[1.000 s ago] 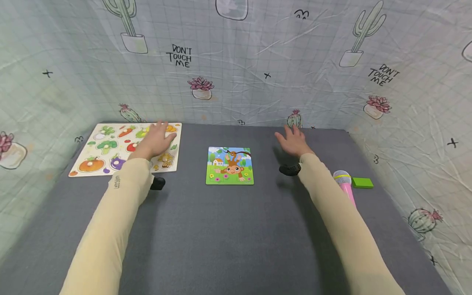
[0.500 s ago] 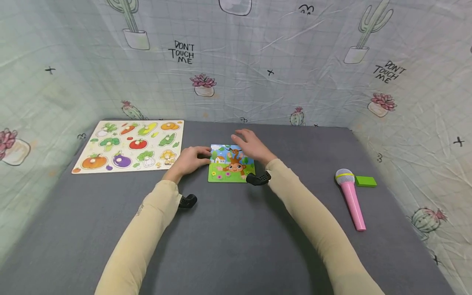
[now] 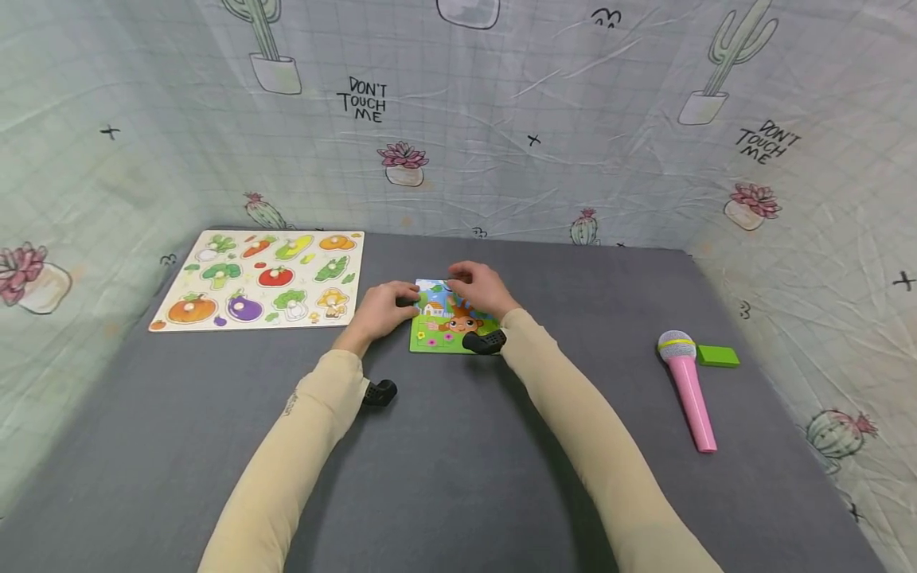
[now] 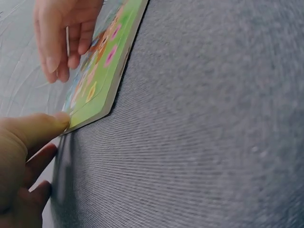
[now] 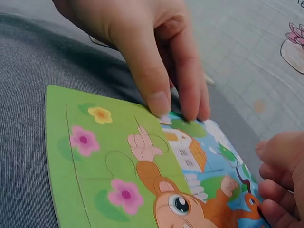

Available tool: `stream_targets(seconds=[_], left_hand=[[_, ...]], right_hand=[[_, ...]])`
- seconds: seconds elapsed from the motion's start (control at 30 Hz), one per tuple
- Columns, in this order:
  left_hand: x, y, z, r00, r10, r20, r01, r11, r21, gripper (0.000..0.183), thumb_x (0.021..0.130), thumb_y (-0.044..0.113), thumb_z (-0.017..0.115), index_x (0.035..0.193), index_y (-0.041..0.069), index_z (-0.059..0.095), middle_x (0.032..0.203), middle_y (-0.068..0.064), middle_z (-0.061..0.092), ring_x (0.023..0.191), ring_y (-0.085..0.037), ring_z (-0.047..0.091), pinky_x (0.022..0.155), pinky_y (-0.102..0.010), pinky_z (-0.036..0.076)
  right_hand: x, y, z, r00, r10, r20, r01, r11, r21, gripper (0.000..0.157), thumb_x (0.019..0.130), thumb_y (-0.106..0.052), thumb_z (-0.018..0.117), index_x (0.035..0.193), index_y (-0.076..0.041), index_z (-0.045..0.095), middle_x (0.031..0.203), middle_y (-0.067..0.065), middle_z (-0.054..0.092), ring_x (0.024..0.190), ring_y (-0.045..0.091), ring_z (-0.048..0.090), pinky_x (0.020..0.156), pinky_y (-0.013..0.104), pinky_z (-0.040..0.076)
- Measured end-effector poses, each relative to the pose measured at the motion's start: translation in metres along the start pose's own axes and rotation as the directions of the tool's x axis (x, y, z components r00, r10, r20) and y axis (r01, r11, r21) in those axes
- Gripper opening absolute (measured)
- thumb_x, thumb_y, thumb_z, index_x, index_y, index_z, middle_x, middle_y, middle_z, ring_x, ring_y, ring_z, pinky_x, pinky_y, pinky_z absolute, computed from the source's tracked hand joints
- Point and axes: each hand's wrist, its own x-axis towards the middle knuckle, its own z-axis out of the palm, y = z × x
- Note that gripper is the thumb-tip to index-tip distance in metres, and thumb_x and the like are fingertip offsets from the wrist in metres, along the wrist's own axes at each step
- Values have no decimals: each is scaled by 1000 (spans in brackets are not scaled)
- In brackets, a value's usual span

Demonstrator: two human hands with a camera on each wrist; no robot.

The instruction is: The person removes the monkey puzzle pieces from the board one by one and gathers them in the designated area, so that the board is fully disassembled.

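Note:
A square monkey jigsaw puzzle [image 3: 446, 337] with a green border lies flat in the middle of the table. At its left edge, my left hand [image 3: 381, 310] pinches the board; the right wrist view shows the thumb [image 5: 159, 102] on top and the fingers along the side. My right hand [image 3: 484, 288] hovers at the puzzle's upper right part, fingers loosely bent and pointing down. In the left wrist view those right fingers [image 4: 50, 64] hang beside the printed surface, and whether they touch it I cannot tell. The right hand and wrist camera hide part of the monkey picture.
To the left lies a vegetable peg board [image 3: 304, 274] with several knobbed pieces. On the right are a pink toy microphone [image 3: 692, 402] and a small green block [image 3: 718, 356] beside its head. A printed cloth [image 3: 473, 191] hangs behind the grey table [image 3: 444, 477].
Both hands have come inward from the peg board and the right side to the puzzle. The left hand has taken hold of its left edge; the right has lowered over its upper part.

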Motion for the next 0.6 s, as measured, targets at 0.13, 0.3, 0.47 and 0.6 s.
stream_targets(seconds=[0.13, 0.3, 0.47, 0.6], left_hand=[[-1, 4, 2, 999, 15, -28, -14, 1000, 28, 28, 88, 11, 70, 112, -3, 71, 129, -15, 62, 125, -32, 53, 109, -45, 38], [-1, 10, 5, 999, -22, -46, 23, 1000, 14, 32, 88, 16, 72, 113, -3, 71, 129, -14, 62, 126, -31, 52, 110, -43, 37], [-2, 16, 5, 997, -60, -51, 61, 998, 2, 35, 87, 17, 74, 114, -4, 70, 130, -16, 61, 127, -32, 51, 110, -43, 37], [-3, 19, 5, 995, -81, -55, 82, 997, 11, 35, 87, 16, 74, 114, -5, 70, 129, -17, 61, 125, -32, 52, 109, -43, 38]], right_hand=[[1, -2, 4, 1000, 6, -9, -6, 1000, -19, 41, 100, -27, 58, 137, -11, 55, 127, 7, 59, 114, 23, 55, 93, 40, 48], [1, -4, 7, 1000, 10, -2, -10, 999, -31, 42, 98, -27, 59, 137, -9, 56, 121, 9, 60, 103, 23, 57, 85, 39, 51], [3, -6, 9, 1000, 2, 8, -2, 998, -62, 43, 97, -25, 61, 137, -9, 57, 124, 8, 58, 101, 22, 55, 84, 37, 50], [5, -8, 13, 998, -42, 44, 47, 991, -128, 44, 97, -23, 63, 137, -8, 57, 129, 10, 57, 107, 23, 56, 89, 36, 50]])
